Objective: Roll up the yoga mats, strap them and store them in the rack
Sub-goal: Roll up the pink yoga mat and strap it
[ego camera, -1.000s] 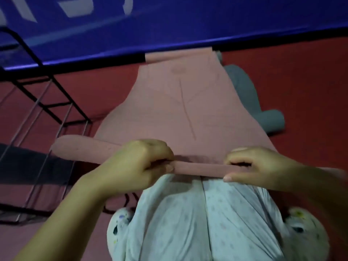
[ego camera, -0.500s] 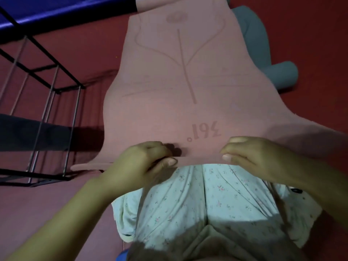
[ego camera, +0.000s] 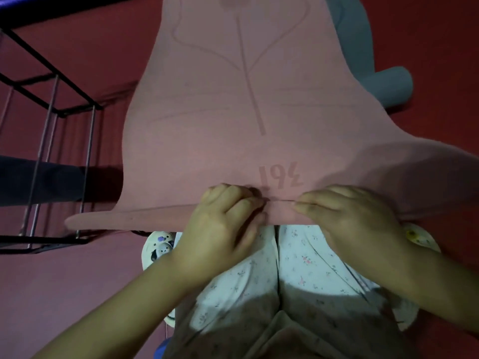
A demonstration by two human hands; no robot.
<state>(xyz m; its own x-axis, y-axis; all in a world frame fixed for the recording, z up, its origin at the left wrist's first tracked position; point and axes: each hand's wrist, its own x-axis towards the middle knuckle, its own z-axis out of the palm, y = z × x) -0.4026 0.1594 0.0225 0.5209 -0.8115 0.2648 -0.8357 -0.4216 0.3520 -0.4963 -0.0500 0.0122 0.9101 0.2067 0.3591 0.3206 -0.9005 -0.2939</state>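
Two bare hands work at the near edge of a flat pink foam yoga mat (ego camera: 233,120), which lies unrolled on the red floor (ego camera: 427,35) and stretches away from the person. The left hand (ego camera: 220,229) has its fingers curled over the folded near edge and its thumb tucked beneath, pinching the first narrow turn of the mat. The right hand (ego camera: 347,216) mirrors it just beside, fingers bent over the same fold and gripping it. The two hands nearly meet at the middle of the edge. The mat's surface is matt and smooth, printed with faint darker curved lines and some characters close above the fingers. To the left of the left hand the folded edge sticks out as a flat, rounded strip.

A grey rolled yoga mat (ego camera: 383,84), cylindrical and soft-looking, lies on the floor past the pink mat's right side, partly covered by it. A black metal wire rack (ego camera: 51,110) with thin bars stands on the left, holding a dark rolled mat (ego camera: 39,180) on a lower level. Pale floral fabric trousers (ego camera: 298,268) fill the foreground.
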